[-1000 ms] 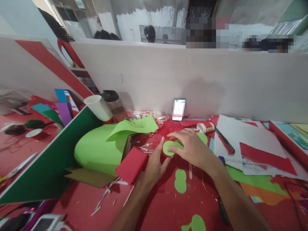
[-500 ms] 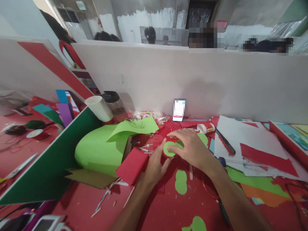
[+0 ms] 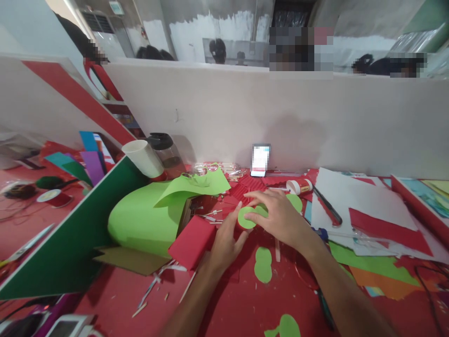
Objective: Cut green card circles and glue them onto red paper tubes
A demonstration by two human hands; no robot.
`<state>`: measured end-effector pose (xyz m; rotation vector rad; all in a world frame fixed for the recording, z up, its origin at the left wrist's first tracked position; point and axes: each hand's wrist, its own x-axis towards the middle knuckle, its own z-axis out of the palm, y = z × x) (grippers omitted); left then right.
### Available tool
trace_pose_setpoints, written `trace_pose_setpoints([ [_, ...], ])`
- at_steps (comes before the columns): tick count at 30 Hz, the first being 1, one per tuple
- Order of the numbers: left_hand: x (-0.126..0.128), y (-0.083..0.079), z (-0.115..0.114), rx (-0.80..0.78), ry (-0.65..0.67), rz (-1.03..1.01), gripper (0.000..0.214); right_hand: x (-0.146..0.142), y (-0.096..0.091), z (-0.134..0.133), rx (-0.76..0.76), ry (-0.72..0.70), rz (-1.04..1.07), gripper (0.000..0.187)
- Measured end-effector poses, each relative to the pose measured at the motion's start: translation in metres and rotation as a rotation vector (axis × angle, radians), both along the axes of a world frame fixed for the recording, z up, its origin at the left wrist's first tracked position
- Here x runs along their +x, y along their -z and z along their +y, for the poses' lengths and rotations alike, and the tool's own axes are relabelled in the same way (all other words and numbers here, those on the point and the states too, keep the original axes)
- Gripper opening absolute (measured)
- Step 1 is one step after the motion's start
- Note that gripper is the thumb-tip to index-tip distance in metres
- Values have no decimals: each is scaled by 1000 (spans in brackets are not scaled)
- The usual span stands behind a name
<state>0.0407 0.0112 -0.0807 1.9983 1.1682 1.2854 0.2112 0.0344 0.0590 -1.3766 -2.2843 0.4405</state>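
A light green paper cutout (image 3: 246, 220) with rounded lobes is between my two hands, over something red whose kind I cannot make out. My left hand (image 3: 228, 238) curves round its left side, thumb and fingers at the edge. My right hand (image 3: 277, 213) has its thumb pressed on top of the cutout, the other fingers bent over its far side and partly hiding it. Nearer to me, a figure-eight green paper piece (image 3: 263, 265) lies on the red table. Further green paper cutouts (image 3: 288, 326) lie at the near edge.
A red box (image 3: 192, 241) lies beside my left forearm, with a curled green sheet (image 3: 147, 217) behind. A phone (image 3: 260, 160) leans on the white partition (image 3: 224, 112). To the right are a glue bottle (image 3: 299, 186), a black pen-like tool (image 3: 327, 205) and stacked paper (image 3: 368, 206).
Almost nothing differs. The whole view has shifted very slightly, while both hands keep the same hold on the green cutout.
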Motion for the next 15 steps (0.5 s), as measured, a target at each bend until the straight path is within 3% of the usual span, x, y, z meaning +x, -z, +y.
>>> trace_pose_setpoints([
  [15, 0, 1, 0, -3, 13, -24, 74, 2, -4, 1, -66, -25, 46, 31],
])
